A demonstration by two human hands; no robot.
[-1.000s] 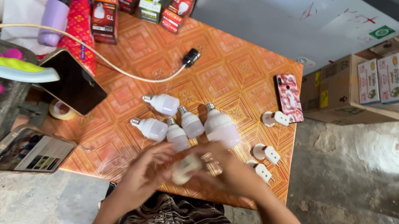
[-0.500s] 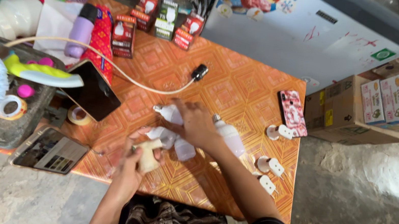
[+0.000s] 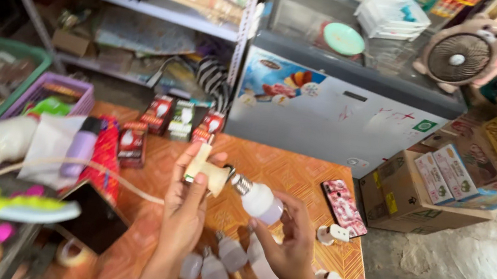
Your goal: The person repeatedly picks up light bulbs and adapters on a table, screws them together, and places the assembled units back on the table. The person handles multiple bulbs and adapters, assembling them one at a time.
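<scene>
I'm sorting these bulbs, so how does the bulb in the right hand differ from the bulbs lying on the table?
The held bulb is raised off the table in the right hand, its metal screw base pointing at the cream socket in the left hand; the bulbs on the table lie loose on the orange top, touching no socket. The held bulb shows sharply; those look blurred. Both are white with a screw base.

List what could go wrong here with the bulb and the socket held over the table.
The right hand grips the bulb only by its fingertips, so it may slip and fall onto the loose bulbs below. The left hand holds the cream socket at an angle to the bulb; the thread may jam.
</scene>
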